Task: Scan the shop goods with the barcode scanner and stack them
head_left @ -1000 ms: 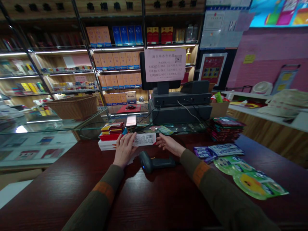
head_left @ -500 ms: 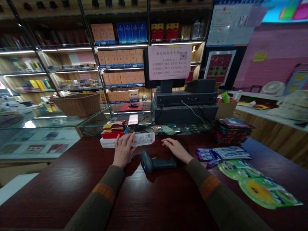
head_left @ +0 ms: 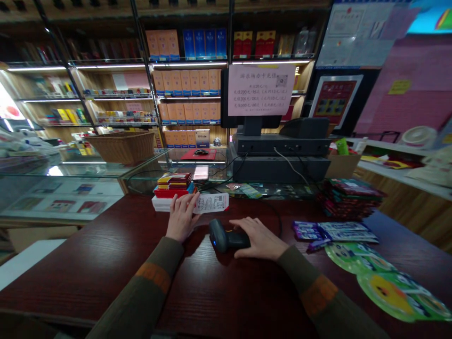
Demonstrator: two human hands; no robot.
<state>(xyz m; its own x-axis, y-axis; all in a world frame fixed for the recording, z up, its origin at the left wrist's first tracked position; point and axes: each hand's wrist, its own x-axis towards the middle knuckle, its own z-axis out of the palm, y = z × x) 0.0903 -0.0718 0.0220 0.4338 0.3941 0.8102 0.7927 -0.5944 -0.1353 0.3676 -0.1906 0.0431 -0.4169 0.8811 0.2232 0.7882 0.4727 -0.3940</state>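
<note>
My left hand (head_left: 182, 215) lies on the dark wooden counter (head_left: 106, 263) and pinches the near end of a white printed receipt (head_left: 213, 202), whose far end sticks out to the right. My right hand (head_left: 259, 238) rests on the handle of a dark barcode scanner (head_left: 221, 235) lying on the counter, fingers curled over it. The scanner's head points left, with a small blue light showing. A stack of red and white cartons (head_left: 173, 188) sits just beyond my left hand.
A till with a monitor and a pink paper notice (head_left: 261, 89) stands behind. A pile of packets (head_left: 349, 197), purple wrappers (head_left: 332, 230) and green round packs (head_left: 388, 287) lie at the right. A wicker basket (head_left: 122, 146) sits on the glass case at the left.
My right hand has come back from near the receipt and settled on the scanner's handle. My left hand has stayed on the receipt.
</note>
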